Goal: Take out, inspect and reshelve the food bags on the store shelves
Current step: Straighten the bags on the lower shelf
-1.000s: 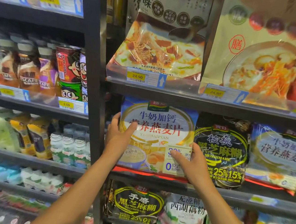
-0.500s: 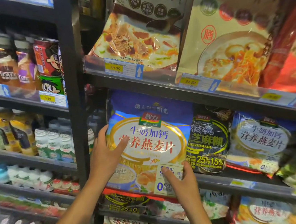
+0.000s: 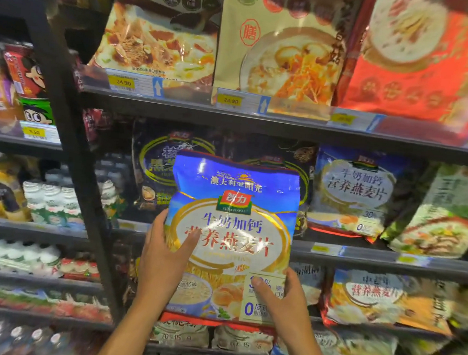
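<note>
A blue and gold oatmeal bag (image 3: pixel 235 214) with red Chinese lettering is held upright in front of the middle shelf, clear of it. My left hand (image 3: pixel 163 262) grips its left edge, thumb across the front. My right hand (image 3: pixel 281 299) grips its lower right corner, thumb on the white label. Behind the bag stand dark sesame-paste bags (image 3: pixel 156 167) on the middle shelf (image 3: pixel 362 254). Another bag of the same oatmeal (image 3: pixel 354 191) stands to the right on that shelf.
The upper shelf (image 3: pixel 289 119) carries large noodle and soup bags with yellow price tags. A black upright post (image 3: pixel 68 132) separates this bay from drink bottles and cans (image 3: pixel 22 79) on the left. Lower shelves hold several more food bags (image 3: pixel 372 299).
The oatmeal bag has come out of the middle shelf toward me and now hangs in front of it, its full top showing. Both hands kept their grip. The dark bags behind are uncovered.
</note>
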